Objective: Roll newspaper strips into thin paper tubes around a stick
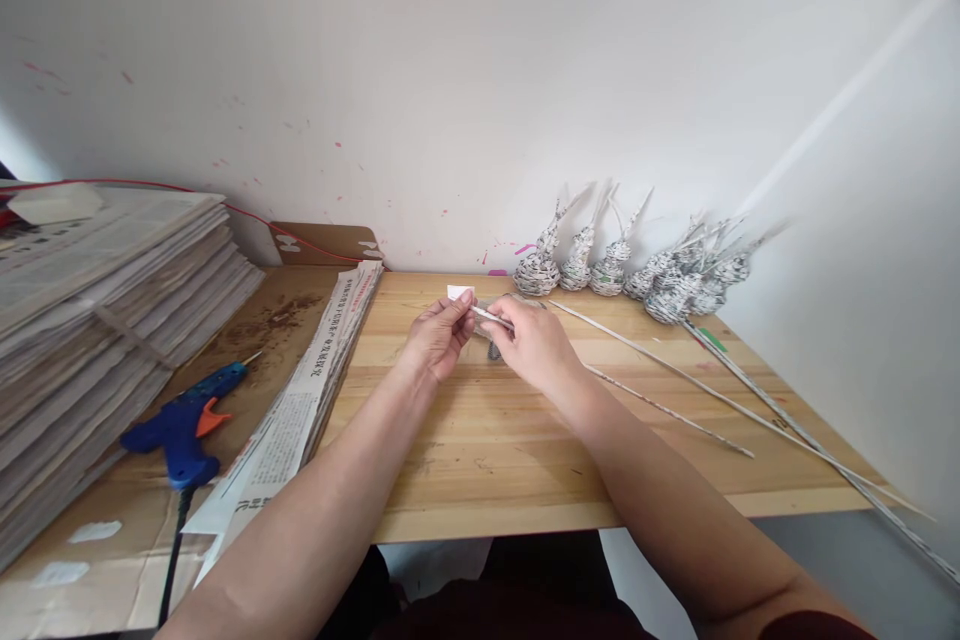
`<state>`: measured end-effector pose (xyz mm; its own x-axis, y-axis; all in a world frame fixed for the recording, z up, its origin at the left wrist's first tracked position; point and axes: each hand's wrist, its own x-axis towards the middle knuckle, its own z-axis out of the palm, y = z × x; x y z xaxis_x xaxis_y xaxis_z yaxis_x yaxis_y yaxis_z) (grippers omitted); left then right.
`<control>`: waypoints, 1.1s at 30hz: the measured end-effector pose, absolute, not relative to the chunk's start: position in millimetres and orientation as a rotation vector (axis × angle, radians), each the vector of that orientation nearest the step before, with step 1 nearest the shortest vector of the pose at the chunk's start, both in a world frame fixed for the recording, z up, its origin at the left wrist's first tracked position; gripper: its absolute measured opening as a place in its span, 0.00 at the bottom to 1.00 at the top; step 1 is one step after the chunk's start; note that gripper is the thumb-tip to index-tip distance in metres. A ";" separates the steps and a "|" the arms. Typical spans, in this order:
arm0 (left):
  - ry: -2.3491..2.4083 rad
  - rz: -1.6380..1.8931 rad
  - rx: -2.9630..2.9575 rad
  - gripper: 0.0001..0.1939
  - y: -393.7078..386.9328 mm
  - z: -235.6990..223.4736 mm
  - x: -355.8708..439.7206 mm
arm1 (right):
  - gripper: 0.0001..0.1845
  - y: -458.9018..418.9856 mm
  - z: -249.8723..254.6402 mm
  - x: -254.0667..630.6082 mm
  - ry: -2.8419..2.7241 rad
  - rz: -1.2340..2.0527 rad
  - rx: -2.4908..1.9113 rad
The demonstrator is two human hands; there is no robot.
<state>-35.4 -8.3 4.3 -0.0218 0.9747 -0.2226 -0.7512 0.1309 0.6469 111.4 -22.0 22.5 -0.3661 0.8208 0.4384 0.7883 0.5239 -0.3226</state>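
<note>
Over the wooden table (480, 440), my left hand (441, 335) pinches a thin rolled newspaper stick (491, 316) near its far end, where a white paper flap (459, 292) sticks out. My right hand (531, 332) is closed round the same stick a little to the right. Behind and under my hands lies a greyish thing (493, 351), mostly hidden, whose kind I cannot make out. To the right, one long paper stick (652, 356) and a shorter one (675, 410) lie slanted across the table.
Several woven newspaper gourds (537, 270) stand along the wall at the back right. More long paper sticks (787, 420) overhang the right edge. At left are newspaper strips (322, 360), a blue glue gun (180, 425) on cardboard, and a tall newspaper stack (112, 320).
</note>
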 end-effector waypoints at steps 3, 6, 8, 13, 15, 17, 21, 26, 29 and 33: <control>0.734 1.442 0.382 0.05 -8.9 5.0 -35.2 | 0.05 -21.7 21.6 111.4 -2.183 0.069 -1.270; 0.726 1.449 0.376 0.06 -9.1 5.4 -34.8 | 0.09 -22.7 24.0 110.7 -2.215 0.044 -1.275; 0.719 1.455 0.377 0.06 -8.9 5.1 -34.6 | 0.12 -23.7 26.0 110.2 -2.232 0.030 -1.292; 0.703 1.452 0.400 0.07 -8.4 3.6 -34.7 | 0.16 -24.7 27.4 110.2 -2.244 0.051 -1.369; 0.705 1.450 0.402 0.06 -8.5 3.4 -34.8 | 0.15 -24.5 26.2 110.4 -2.239 0.093 -1.357; 0.707 1.458 0.400 0.06 -8.5 3.4 -35.0 | 0.11 -24.4 24.9 110.4 -2.215 0.126 -1.315; 0.707 1.464 0.405 0.06 -8.8 4.3 -35.0 | 0.08 -23.9 24.8 110.2 -2.205 0.098 -1.283; 0.708 1.467 0.409 0.05 -9.1 6.1 -34.6 | 0.15 -23.3 26.2 110.0 -2.263 0.050 -1.337; 0.709 1.467 0.407 0.06 -8.6 5.7 -34.7 | 0.14 -23.6 24.5 109.9 -2.252 0.066 -1.336; 0.711 1.479 0.402 0.06 -8.1 4.4 -34.9 | 0.08 -23.7 23.6 110.1 -2.200 0.048 -1.288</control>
